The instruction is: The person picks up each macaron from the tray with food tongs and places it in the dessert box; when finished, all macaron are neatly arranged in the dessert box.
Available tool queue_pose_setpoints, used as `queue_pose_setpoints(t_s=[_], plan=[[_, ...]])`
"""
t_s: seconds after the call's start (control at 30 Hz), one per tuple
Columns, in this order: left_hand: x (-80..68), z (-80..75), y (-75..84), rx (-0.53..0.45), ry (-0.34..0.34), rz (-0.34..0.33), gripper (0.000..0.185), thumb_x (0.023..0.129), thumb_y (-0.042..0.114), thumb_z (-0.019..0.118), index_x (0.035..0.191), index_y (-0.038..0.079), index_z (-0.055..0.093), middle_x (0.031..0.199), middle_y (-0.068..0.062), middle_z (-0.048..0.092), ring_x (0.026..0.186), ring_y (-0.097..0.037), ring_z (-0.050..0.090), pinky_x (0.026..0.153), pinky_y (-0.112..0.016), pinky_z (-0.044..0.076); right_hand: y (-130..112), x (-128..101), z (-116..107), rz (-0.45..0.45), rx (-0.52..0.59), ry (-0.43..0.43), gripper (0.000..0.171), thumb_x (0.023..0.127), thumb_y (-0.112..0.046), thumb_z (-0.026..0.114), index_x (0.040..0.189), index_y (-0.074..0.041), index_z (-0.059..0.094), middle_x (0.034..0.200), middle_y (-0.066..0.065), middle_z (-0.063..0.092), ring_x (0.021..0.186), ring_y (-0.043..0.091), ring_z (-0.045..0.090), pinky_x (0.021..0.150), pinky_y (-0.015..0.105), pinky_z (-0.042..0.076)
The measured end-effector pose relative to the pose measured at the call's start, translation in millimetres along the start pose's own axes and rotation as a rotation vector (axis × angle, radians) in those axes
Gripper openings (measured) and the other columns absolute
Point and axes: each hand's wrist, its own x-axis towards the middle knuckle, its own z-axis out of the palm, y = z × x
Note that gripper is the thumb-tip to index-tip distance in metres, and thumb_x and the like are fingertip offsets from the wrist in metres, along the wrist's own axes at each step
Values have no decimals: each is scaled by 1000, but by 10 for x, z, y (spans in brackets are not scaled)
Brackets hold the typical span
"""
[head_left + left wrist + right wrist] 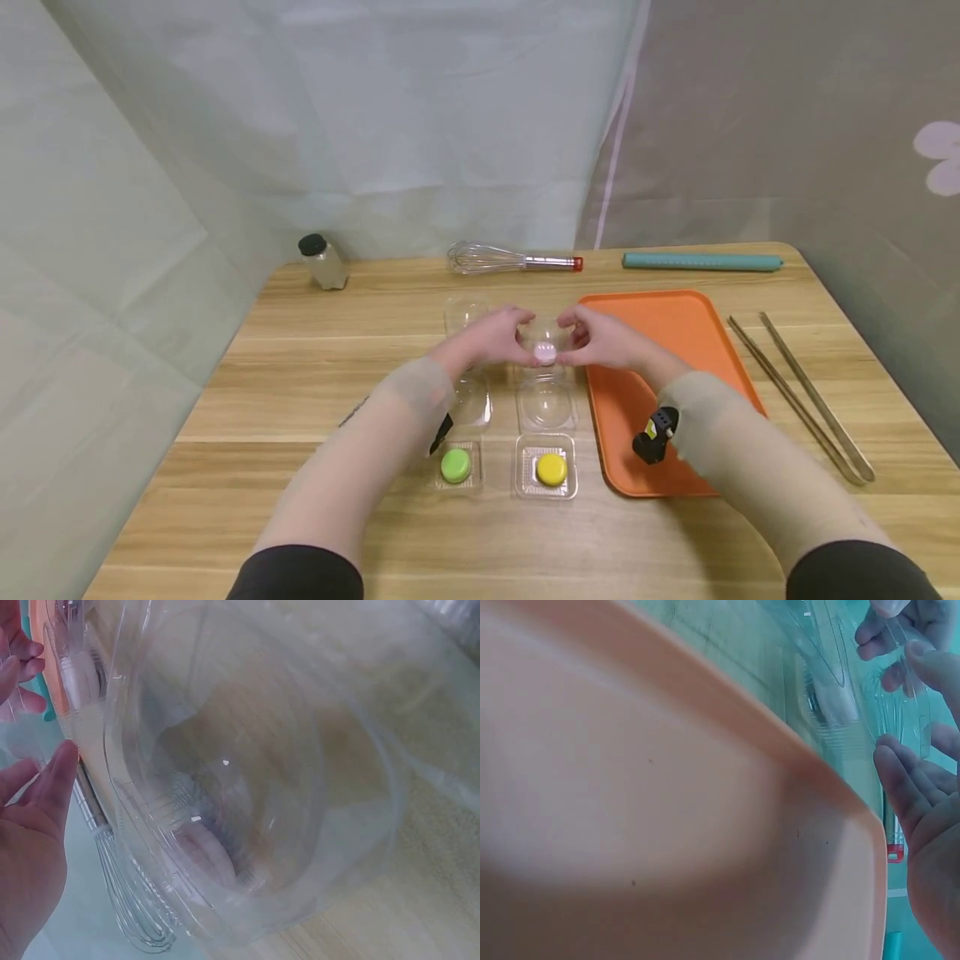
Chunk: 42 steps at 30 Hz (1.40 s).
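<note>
Both hands hold a clear plastic lid (919, 694) between them, thumbs and fingers pinching its edges. My left hand (497, 335) has its left side and my right hand (606, 340) its right side. Below it, a pale pink round sweet (545, 353) sits in the back-right clear box. In the left wrist view, another pale pink sweet (202, 855) shows through clear plastic. Nearer the front, a green round sweet (455, 466) and a yellow one (552, 469) lie in clear boxes, with domed lids (546, 406) folded back behind them.
An orange tray (667, 312) lies beside the right forearm, with long metal tongs (813, 392) farther right. Along the back are a black-capped jar (324, 262), a whisk (513, 259) and a teal stick (701, 262).
</note>
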Motion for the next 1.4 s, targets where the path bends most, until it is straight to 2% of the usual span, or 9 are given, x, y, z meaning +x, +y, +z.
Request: queue_pose_setpoints(t_s=[0.2, 0.4, 0.53, 0.7, 0.93, 1.07, 1.4], plan=[[-3, -7, 16, 26, 16, -1, 91, 70, 37, 81, 142, 4, 36, 138, -11, 44, 109, -21, 54, 92, -36, 46, 7, 15, 1, -1, -35, 10, 62, 77, -28, 77, 125, -3, 47, 106, 13, 62, 98, 25, 60, 86, 40, 50], [-24, -19, 35, 97, 18, 3, 91, 69, 39, 81, 142, 7, 37, 145, -12, 37, 131, -27, 36, 107, -44, 29, 6, 13, 2, -56, -149, 22, 66, 75, -34, 77, 124, -2, 48, 103, 12, 61, 91, 23, 59, 80, 39, 50], [-13, -6, 33, 180, 16, 13, 91, 69, 42, 80, 142, 7, 38, 145, -11, 38, 133, -27, 32, 109, -44, 26, 20, 26, 14, -78, -242, 16, 66, 75, -37, 77, 123, -2, 49, 98, 10, 60, 86, 22, 57, 75, 38, 50], [14, 7, 39, 282, 5, 13, 91, 69, 46, 79, 141, 7, 39, 143, -10, 40, 133, -28, 32, 110, -44, 22, 6, 48, 29, -61, -262, 2, 66, 75, -37, 77, 124, -2, 48, 98, 11, 61, 88, 23, 58, 76, 39, 50], [31, -5, 55, 380, -46, 12, 86, 73, 45, 76, 140, 7, 40, 144, -10, 40, 136, -29, 28, 113, -43, 14, 23, 82, 54, -61, -303, -31, 65, 75, -37, 76, 123, -2, 50, 101, 10, 60, 90, 23, 58, 80, 41, 49], [42, 7, 38, 387, -49, 17, 85, 73, 47, 75, 140, 7, 41, 143, -9, 41, 135, -30, 29, 112, -45, 16, 38, 83, 62, -57, -301, -35, 64, 76, -35, 76, 123, -1, 50, 107, 14, 59, 95, 27, 58, 84, 43, 48], [40, 41, -16, 298, -44, -11, 85, 73, 47, 74, 141, 11, 40, 146, -8, 37, 137, -31, 25, 112, -47, 12, 67, 88, 50, -42, -277, -48, 67, 76, -34, 76, 125, 2, 50, 116, 18, 57, 105, 31, 55, 92, 46, 44]])
